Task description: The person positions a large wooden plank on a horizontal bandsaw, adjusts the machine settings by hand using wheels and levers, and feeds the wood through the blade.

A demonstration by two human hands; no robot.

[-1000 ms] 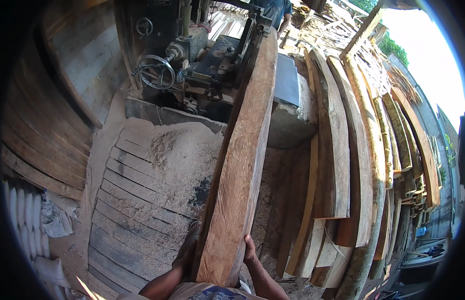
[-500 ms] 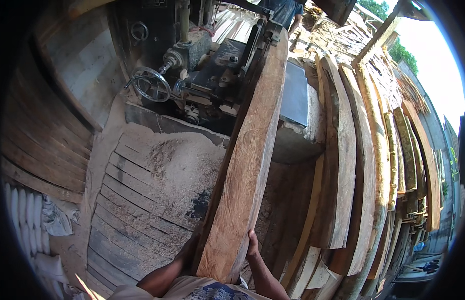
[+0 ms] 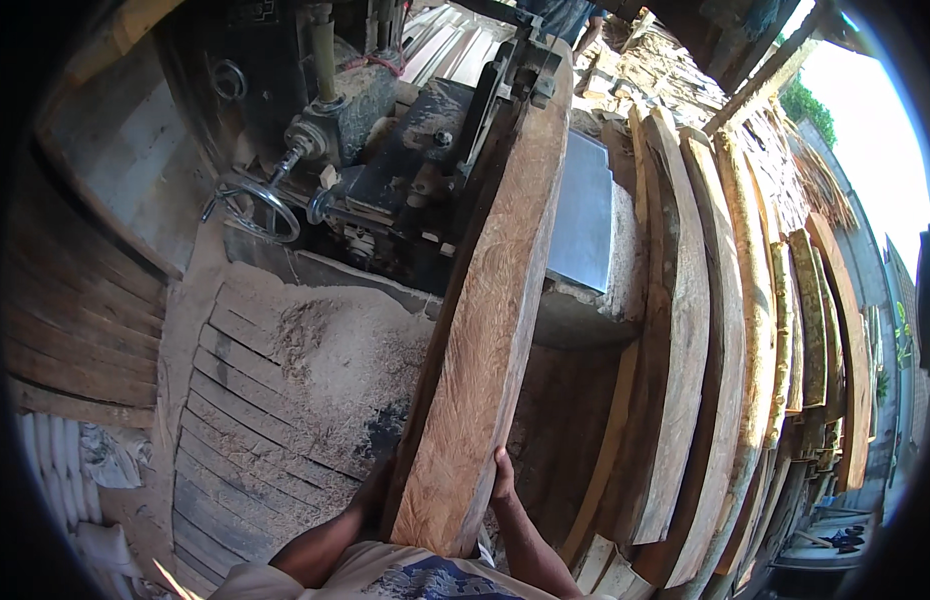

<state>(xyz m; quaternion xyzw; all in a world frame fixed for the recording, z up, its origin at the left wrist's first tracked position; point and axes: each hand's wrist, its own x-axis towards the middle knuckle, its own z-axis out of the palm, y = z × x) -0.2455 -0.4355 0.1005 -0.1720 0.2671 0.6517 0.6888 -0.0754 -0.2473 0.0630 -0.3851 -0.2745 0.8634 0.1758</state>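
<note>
A long, thick wooden beam (image 3: 480, 330) runs from my waist up to the black sawmill machine (image 3: 425, 140), its far end beside the machine's upright guide. My right hand (image 3: 502, 477) is closed on the beam's right side near the close end, with the thumb up along the edge and the other fingers out of sight. On the opposite side my left hand (image 3: 381, 485) presses against the beam in shadow, and its fingers are mostly hidden. The beam's near end rests close against my shirt.
Several rough planks and logs (image 3: 685, 300) are stacked at the right. A flat metal plate (image 3: 582, 215) lies on a concrete block beside the beam. Sawdust (image 3: 335, 345) covers the slatted floor at left. A metal handwheel (image 3: 255, 208) juts from the machine. Another person (image 3: 590, 35) stands beyond it.
The view has shifted a little, so the machine and handwheel sit further left. Both hands stay at the same places on the beam.
</note>
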